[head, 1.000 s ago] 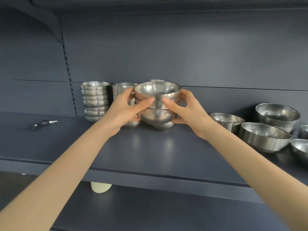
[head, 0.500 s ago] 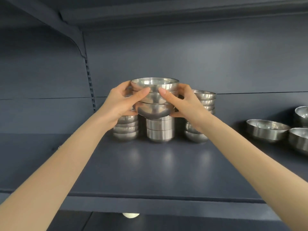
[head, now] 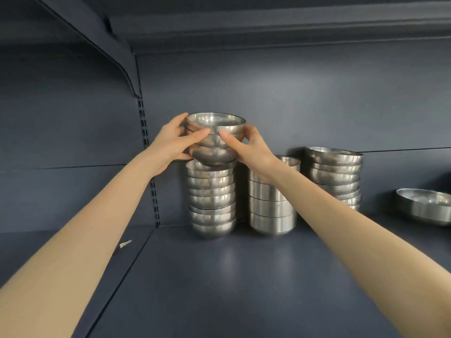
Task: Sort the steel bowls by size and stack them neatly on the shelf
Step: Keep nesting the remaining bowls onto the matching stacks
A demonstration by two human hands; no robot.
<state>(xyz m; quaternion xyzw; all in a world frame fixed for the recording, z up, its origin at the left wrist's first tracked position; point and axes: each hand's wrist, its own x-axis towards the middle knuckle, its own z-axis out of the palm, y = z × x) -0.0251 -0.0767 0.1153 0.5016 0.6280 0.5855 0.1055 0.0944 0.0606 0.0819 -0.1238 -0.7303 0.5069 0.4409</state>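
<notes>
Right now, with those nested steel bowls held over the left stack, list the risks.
The tall left stack of rounded steel bowls sits unevenly nested; adding the held nested shiny steel bowls may topple it.
The left hand and right hand grip smooth steel by fingertips; it could slip.
The right forearm crosses in front of the middle stack of straight-walled steel bowls and might knock it.

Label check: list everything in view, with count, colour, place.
held bowls: three nested, steel, just above left stack
left stack: about seven round bowls, steel, shelf back
middle stack: at least four straight-walled bowls, steel, right of it
right stack: several wider bowls, steel, further right
single bowl: one, steel, far right edge
small pale object: one, left shelf section
shelf: one, dark blue-grey
left hand: fingers grip held bowls' left side
right hand: fingers grip their right side
</notes>
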